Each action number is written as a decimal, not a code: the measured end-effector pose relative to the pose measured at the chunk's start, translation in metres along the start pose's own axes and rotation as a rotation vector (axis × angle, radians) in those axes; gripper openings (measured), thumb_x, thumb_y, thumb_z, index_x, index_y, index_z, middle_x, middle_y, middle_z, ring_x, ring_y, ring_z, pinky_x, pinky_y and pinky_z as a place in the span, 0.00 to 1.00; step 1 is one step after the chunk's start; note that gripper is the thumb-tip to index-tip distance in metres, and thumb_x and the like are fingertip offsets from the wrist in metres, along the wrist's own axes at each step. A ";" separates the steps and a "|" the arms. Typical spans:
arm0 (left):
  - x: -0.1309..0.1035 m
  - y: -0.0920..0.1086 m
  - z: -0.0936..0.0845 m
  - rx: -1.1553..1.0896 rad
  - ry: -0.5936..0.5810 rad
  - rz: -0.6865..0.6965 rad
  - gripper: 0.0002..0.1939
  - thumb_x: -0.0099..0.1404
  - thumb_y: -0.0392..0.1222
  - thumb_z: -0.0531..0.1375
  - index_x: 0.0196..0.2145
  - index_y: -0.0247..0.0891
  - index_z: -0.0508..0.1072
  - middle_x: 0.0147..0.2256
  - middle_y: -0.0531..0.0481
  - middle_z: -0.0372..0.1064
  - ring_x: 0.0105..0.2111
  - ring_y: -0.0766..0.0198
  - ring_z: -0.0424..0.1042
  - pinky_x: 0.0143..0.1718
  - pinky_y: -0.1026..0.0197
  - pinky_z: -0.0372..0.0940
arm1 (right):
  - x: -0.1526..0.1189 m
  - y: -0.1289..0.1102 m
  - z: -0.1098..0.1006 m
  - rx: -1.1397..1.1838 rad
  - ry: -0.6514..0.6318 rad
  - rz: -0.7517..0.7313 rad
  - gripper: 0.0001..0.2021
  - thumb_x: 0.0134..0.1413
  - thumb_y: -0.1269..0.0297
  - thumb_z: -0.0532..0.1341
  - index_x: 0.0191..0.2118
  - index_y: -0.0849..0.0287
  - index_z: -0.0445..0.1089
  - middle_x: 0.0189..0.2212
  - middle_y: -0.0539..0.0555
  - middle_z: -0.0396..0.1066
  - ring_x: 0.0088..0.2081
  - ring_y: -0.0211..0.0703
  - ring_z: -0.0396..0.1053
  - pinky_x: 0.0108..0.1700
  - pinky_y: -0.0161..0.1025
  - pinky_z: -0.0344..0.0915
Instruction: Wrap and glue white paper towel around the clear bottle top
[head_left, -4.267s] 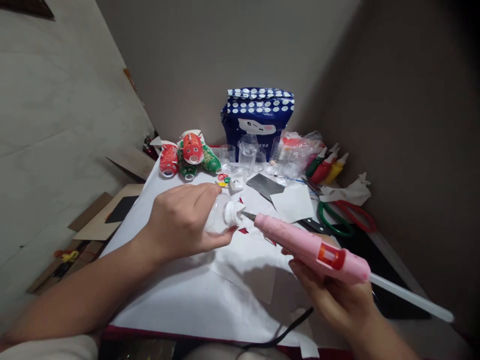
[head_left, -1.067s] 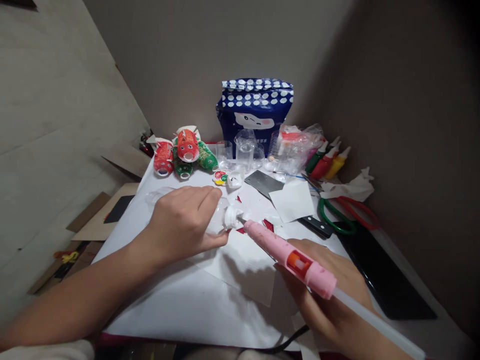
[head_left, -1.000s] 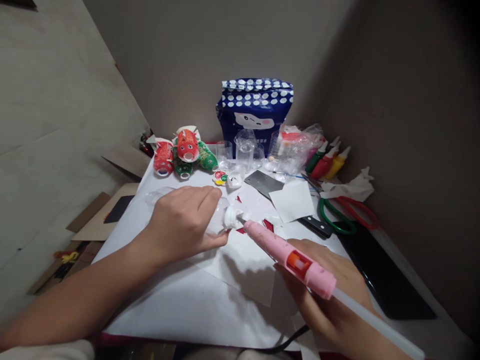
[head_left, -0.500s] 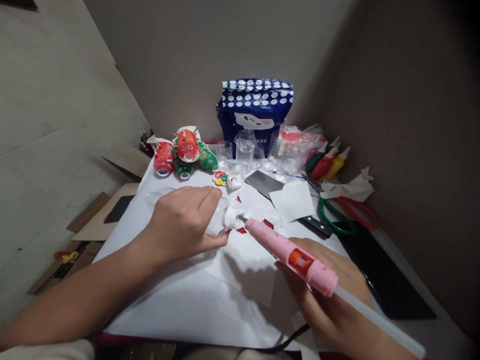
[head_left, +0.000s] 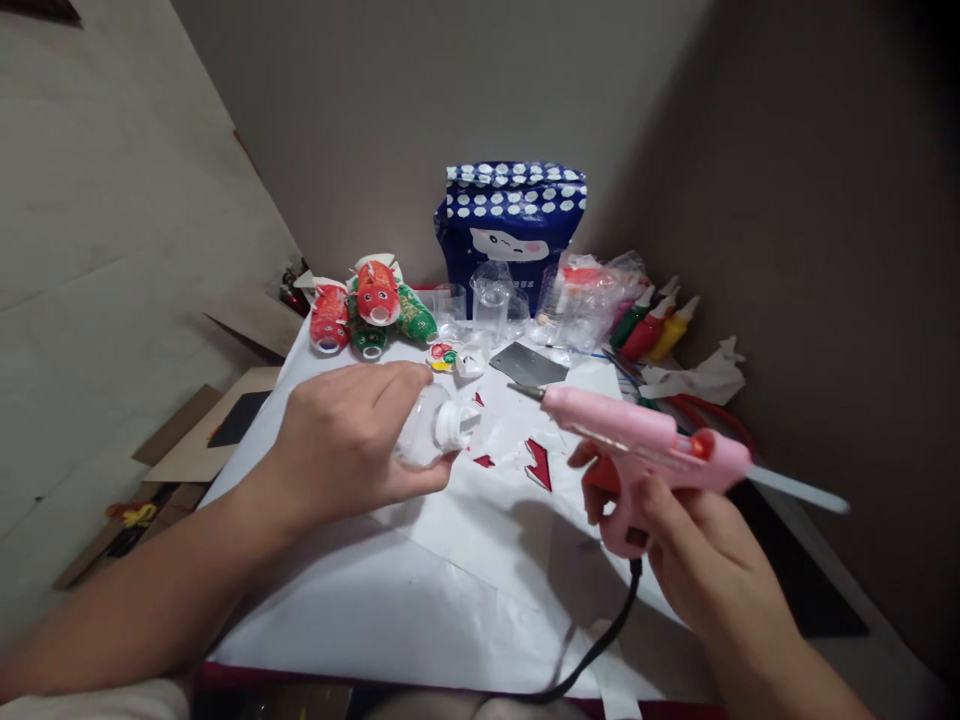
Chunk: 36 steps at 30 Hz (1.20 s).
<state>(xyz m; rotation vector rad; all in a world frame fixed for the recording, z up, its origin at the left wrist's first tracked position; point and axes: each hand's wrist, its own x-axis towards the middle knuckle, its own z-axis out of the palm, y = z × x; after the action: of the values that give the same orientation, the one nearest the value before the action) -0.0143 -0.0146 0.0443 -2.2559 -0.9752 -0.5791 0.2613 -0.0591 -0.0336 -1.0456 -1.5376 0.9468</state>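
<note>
My left hand [head_left: 349,430] is closed around a clear plastic bottle [head_left: 421,425], tilted so that its white neck end [head_left: 455,425] faces right. Most of the bottle is hidden behind my fingers. In my right hand [head_left: 697,530] is a pink hot glue gun [head_left: 622,420], its metal nozzle pointing left, above the table and apart from the bottle. A glue stick [head_left: 799,488] sticks out of its back, and a black cord [head_left: 619,625] hangs from the handle. Small dark red cut pieces [head_left: 538,465] lie on white paper between my hands.
Red and green fish figures [head_left: 377,290] stand at the back left. Behind the clear plastic cups [head_left: 491,300] is a blue bag [head_left: 517,220]. Paint bottles [head_left: 649,325], red-handled scissors [head_left: 712,415] and a black flat object [head_left: 810,570] lie to the right. A grey card [head_left: 529,363] sits mid-table.
My right hand has drawn the glue gun up and right, away from the bottle's neck, turning it more level. My left hand has shifted slightly left with the bottle.
</note>
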 end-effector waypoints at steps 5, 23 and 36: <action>-0.003 -0.002 -0.009 -0.034 0.020 -0.001 0.21 0.58 0.51 0.61 0.43 0.33 0.68 0.37 0.39 0.78 0.35 0.50 0.79 0.34 0.53 0.71 | 0.020 0.009 0.002 -0.180 -0.037 0.273 0.25 0.63 0.44 0.52 0.28 0.61 0.69 0.22 0.54 0.71 0.23 0.41 0.69 0.22 0.35 0.66; -0.005 0.011 -0.024 -0.303 0.019 -0.011 0.23 0.53 0.49 0.64 0.43 0.34 0.68 0.36 0.43 0.78 0.34 0.54 0.79 0.34 0.56 0.71 | 0.016 -0.002 0.024 -0.637 -0.089 -0.319 0.14 0.63 0.64 0.54 0.27 0.58 0.70 0.21 0.54 0.73 0.22 0.42 0.69 0.26 0.37 0.63; -0.005 0.024 -0.010 -0.628 -0.147 -0.033 0.25 0.47 0.46 0.65 0.43 0.33 0.69 0.35 0.44 0.77 0.31 0.58 0.77 0.32 0.59 0.70 | 0.001 -0.003 0.028 -0.383 -0.170 -0.877 0.22 0.55 0.84 0.59 0.56 0.71 0.67 0.46 0.66 0.75 0.51 0.47 0.71 0.47 0.45 0.72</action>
<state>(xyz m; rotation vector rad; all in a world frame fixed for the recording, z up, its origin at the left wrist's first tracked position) -0.0007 -0.0373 0.0402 -2.8709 -0.9999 -0.8323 0.2336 -0.0613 -0.0358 -0.4269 -2.0968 0.1288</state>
